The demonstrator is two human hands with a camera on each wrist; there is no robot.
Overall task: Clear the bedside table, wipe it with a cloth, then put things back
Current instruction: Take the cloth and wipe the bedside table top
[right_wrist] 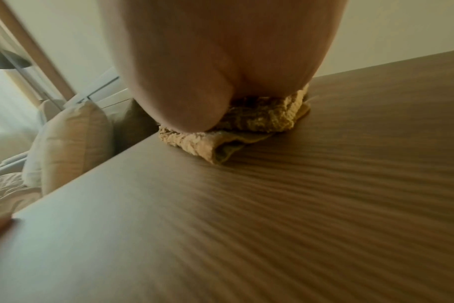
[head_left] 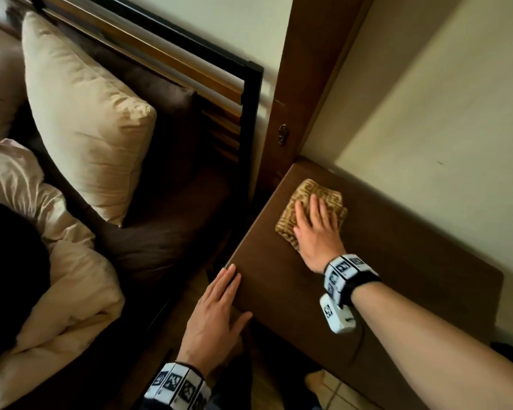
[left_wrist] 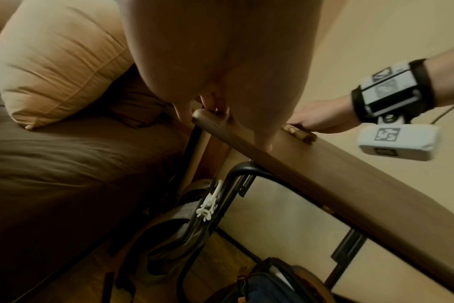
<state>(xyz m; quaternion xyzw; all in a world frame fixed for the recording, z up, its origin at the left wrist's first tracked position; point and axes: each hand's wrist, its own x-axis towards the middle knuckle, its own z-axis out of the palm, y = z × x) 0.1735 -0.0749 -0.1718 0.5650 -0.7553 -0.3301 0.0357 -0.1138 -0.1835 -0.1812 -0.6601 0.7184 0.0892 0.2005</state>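
Wiping step in hand: my right hand (head_left: 316, 232) presses flat-fingered on the folded yellow patterned cloth (head_left: 310, 202) at 11 o'clock on the bare brown wooden bedside table (head_left: 397, 276), my left hand (head_left: 216, 318) bracing its 7 o'clock corner with straight fingers; next, I judge, strokes toward the unwiped 4 o'clock end.

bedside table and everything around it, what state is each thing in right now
bedside table: top bare except for the cloth
cloth: folded, lying flat on the tabletop near the far corner by the bed
right hand: open, palm and fingers pressed flat on the cloth
left hand: open, fingers straight, resting on the table's near corner by the bed
pillow: propped upright against the headboard
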